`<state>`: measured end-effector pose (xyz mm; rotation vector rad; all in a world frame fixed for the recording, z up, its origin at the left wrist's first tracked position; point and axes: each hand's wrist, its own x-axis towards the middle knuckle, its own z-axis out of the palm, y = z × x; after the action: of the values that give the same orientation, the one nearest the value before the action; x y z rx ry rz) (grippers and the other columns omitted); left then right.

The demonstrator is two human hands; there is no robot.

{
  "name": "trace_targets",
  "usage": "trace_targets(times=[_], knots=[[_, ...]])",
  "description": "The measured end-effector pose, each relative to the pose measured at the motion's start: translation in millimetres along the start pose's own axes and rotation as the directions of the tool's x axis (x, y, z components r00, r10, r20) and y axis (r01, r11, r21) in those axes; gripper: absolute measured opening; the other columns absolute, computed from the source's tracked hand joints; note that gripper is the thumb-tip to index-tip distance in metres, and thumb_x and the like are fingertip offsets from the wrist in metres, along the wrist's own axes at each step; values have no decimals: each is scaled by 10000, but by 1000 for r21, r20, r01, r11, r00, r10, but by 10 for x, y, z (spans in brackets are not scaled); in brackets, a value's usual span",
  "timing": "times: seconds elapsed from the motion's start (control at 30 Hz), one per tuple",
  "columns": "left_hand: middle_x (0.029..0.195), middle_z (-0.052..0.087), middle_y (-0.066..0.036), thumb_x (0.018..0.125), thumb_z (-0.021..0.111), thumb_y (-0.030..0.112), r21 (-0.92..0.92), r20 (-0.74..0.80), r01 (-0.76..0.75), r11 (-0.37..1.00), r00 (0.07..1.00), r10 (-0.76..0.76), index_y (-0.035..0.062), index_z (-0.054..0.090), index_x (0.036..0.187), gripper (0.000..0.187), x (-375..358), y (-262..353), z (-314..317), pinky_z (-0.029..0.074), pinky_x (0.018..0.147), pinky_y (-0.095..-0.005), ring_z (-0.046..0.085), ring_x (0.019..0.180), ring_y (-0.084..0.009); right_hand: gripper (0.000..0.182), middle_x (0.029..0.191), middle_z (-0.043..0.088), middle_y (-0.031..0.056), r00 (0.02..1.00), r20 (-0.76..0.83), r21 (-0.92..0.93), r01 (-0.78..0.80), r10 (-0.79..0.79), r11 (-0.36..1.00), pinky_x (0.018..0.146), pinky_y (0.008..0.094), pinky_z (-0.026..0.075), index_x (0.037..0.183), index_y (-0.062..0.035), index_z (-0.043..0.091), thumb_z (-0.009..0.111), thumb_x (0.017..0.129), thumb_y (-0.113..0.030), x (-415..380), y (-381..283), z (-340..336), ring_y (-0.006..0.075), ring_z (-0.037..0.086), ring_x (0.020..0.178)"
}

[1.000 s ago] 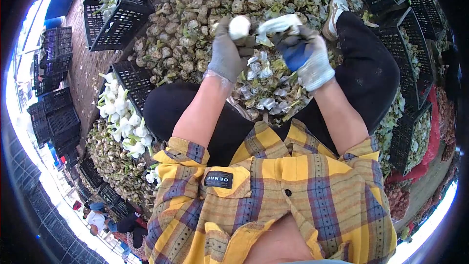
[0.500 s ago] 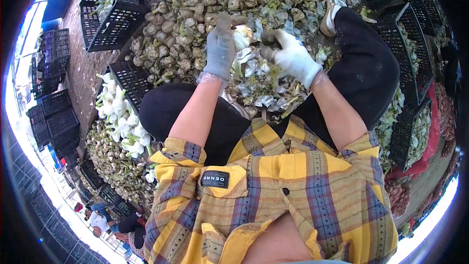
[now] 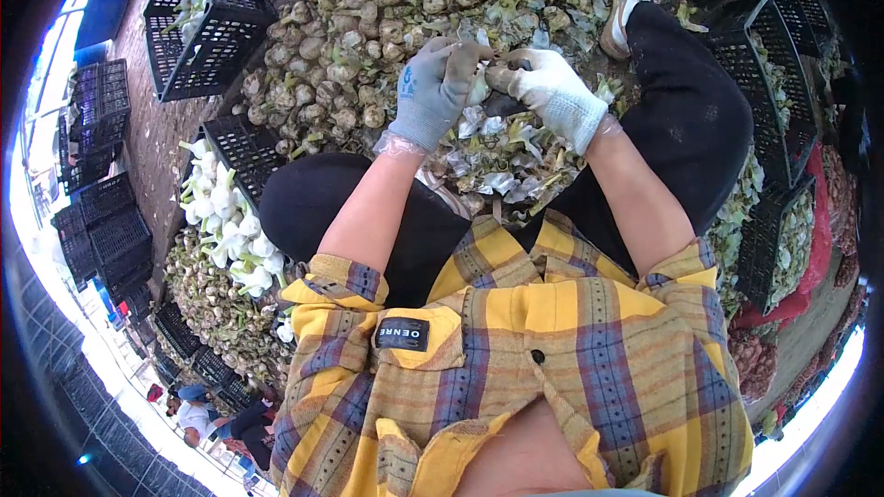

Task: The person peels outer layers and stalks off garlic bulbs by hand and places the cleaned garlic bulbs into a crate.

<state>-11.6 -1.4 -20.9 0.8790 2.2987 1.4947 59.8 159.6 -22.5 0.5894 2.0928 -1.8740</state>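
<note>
My left hand (image 3: 436, 92), in a grey-white glove with a soiled thumb and fingertips, is closed round a garlic bulb (image 3: 478, 87) that is mostly hidden by the fingers. My right hand (image 3: 550, 95), in a white glove with dark fingertips, meets it from the right, its fingers closed at the bulb's outer layers. What the right fingertips pinch is too small to make out. Beneath both hands lie loose white and brown peelings (image 3: 502, 149). Beyond them spreads a heap of unpeeled, soil-marked garlic bulbs (image 3: 368, 46).
Peeled white garlic (image 3: 224, 217) lies piled on the left beside a black crate (image 3: 241, 158). Another black crate (image 3: 207, 28) stands at upper left. More crates (image 3: 769, 92) holding garlic or peelings line the right. A person (image 3: 198, 416) sits far off at lower left.
My hands have come together over the peelings. The left hand has turned, showing its glove's back, and the bulb is now more covered by fingers.
</note>
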Motion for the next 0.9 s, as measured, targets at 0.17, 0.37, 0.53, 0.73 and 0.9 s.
trace_targets(times=[0.17, 0.37, 0.53, 0.73, 0.9], knots=[[892, 589, -92, 896, 461, 492, 53, 43, 48, 997, 998, -51, 35, 646, 981, 500, -15, -72, -10, 454, 741, -320, 573, 827, -209, 412, 877, 654, 186, 996, -91, -142, 11, -24, 990, 746, 335, 487, 1014, 39, 605, 647, 743, -268, -43, -21, 54, 257, 635, 817], [855, 572, -65, 894, 528, 270, -430, 5, 430, 794, 880, -475, 87, 538, 1151, 316, -51, -117, 217, 459, 705, -288, 542, 770, -165, 324, 928, 636, 203, 912, -279, -404, 171, -299, 899, 775, 363, 483, 1015, 0, 594, 599, 780, -222, -122, -87, 176, 331, 617, 867], [881, 584, -41, 933, 395, 246, -650, -79, 361, 669, 844, -531, 35, 562, 1055, 295, 30, -125, 109, 479, 623, -235, 561, 727, -107, 305, 939, 637, 199, 879, -452, -234, 51, -155, 971, 763, 357, 479, 1028, -21, 600, 581, 802, -225, 134, 89, 3, 305, 624, 845], [817, 582, -41, 920, 394, 357, -611, -96, 315, 726, 881, -463, 42, 600, 954, 378, 55, -158, -3, 449, 602, -249, 540, 704, -98, 459, 908, 642, 149, 989, -145, 33, 22, -17, 999, 731, 289, 470, 1029, 38, 581, 621, 810, -364, 245, 313, 48, 188, 607, 811], [677, 531, -5, 925, 359, 506, -371, -83, 311, 875, 927, -365, 45, 621, 917, 530, -38, 3, 33, 401, 561, -230, 492, 616, -87, 495, 852, 605, 82, 997, 8, 319, -79, 81, 944, 678, 252, 451, 980, 73, 571, 649, 797, -380, 146, 69, 142, 118, 545, 745]])
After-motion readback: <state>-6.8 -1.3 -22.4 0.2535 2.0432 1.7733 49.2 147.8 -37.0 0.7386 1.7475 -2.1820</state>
